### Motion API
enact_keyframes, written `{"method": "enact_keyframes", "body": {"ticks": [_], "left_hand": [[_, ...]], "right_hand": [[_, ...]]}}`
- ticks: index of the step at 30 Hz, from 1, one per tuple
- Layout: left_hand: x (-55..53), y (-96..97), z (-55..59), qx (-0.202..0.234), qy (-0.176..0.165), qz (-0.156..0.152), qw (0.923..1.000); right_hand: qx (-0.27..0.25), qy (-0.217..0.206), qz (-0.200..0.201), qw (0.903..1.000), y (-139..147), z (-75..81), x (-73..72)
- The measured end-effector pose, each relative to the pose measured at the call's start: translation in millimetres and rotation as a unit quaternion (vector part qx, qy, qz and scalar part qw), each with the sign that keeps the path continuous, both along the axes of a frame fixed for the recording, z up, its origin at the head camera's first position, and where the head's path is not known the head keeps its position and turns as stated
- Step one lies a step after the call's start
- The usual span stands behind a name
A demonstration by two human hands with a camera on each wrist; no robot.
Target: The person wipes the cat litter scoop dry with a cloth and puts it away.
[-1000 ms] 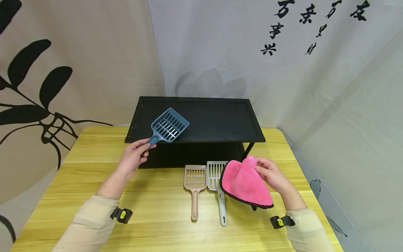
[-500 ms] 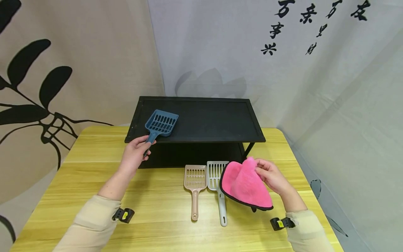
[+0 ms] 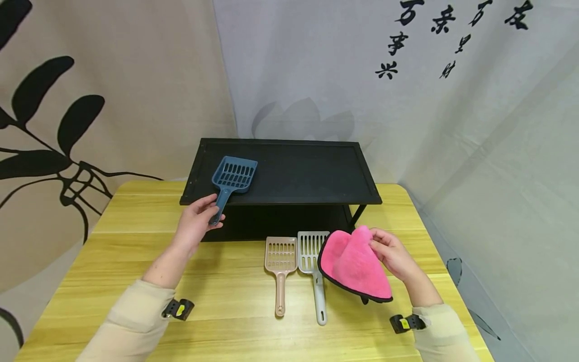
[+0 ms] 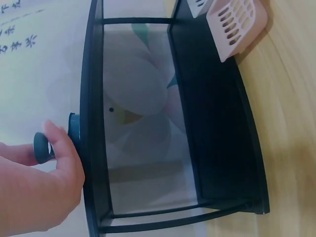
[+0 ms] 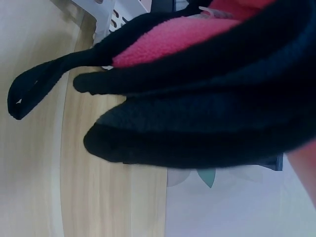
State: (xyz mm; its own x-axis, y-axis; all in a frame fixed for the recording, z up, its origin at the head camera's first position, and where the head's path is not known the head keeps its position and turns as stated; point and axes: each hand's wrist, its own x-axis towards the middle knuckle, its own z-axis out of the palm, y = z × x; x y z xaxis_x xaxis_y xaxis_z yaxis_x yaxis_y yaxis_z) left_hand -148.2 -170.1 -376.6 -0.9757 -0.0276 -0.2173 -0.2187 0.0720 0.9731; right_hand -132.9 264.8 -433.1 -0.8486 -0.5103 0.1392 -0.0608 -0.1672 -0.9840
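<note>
My left hand (image 3: 197, 224) pinches the handle of a blue litter scoop (image 3: 234, 173), whose slotted head lies over the left part of the black rack's top shelf (image 3: 303, 171). In the left wrist view the handle end (image 4: 43, 148) sits between thumb and fingers. My right hand (image 3: 391, 251) grips a bunched pink cloth (image 3: 355, 264) with black edging above the table's right side. A black hanging loop (image 5: 37, 89) dangles from the cloth in the right wrist view. The cloth overlaps part of a grey litter scoop (image 3: 318, 286); left of that lies a beige litter scoop (image 3: 280, 266).
The two-tier black rack stands at the back of the wooden table (image 3: 226, 322), its lower shelf (image 3: 280, 221) in shadow. Behind it hangs a pale printed curtain (image 3: 289, 65). Both loose scoops lie in front of the rack, handles toward me.
The blue scoop has swung from leaning right to nearly upright in view and moved left, lowering to the top shelf. My right hand and the cloth have hardly moved.
</note>
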Motion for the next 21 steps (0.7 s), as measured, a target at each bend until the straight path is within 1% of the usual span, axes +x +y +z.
{"method": "enact_keyframes", "body": {"ticks": [3,5,7,9,11,13,15,17,19,21], "left_hand": [[2.5,-0.9,-1.6,0.016,-0.005,0.002,0.9999],[4.8,-2.1,-2.3,0.026,-0.016,0.004,0.9995],[8.0,-3.8,-3.0,0.023,-0.034,-0.001,0.9991],[11.2,-5.8,-3.7,0.023,-0.056,-0.02,0.998],[14.0,-7.7,-4.5,0.029,-0.073,-0.05,0.9956],[15.6,-8.8,-5.0,0.046,-0.083,-0.08,0.9923],[15.7,-8.8,-5.6,0.076,-0.086,-0.099,0.9884],[14.8,-7.9,-6.2,0.105,-0.086,-0.103,0.9853],[13.8,-6.3,-6.8,0.129,-0.088,-0.096,0.9831],[12.7,-4.4,-7.7,0.143,-0.088,-0.083,0.9823]], "right_hand": [[0.001,0.0,-0.011,0.9999,1.1,0.2,1.4],[0.0,0.001,-0.015,0.9999,1.4,0.3,2.1],[-0.004,0.001,-0.019,0.9998,1.7,0.3,2.7],[-0.005,0.0,-0.022,0.9997,1.9,0.2,3.2],[-0.007,-0.001,-0.026,0.9996,2.5,-0.1,3.8],[-0.007,-0.003,-0.031,0.9995,3.2,-0.6,4.4],[-0.007,-0.003,-0.034,0.9994,4.0,-1.4,4.9],[-0.011,-0.005,-0.033,0.9994,4.8,-2.3,5.6],[-0.012,-0.006,-0.03,0.9994,5.0,-2.8,6.5],[-0.014,-0.006,-0.027,0.9995,5.3,-3.2,7.6]]}}
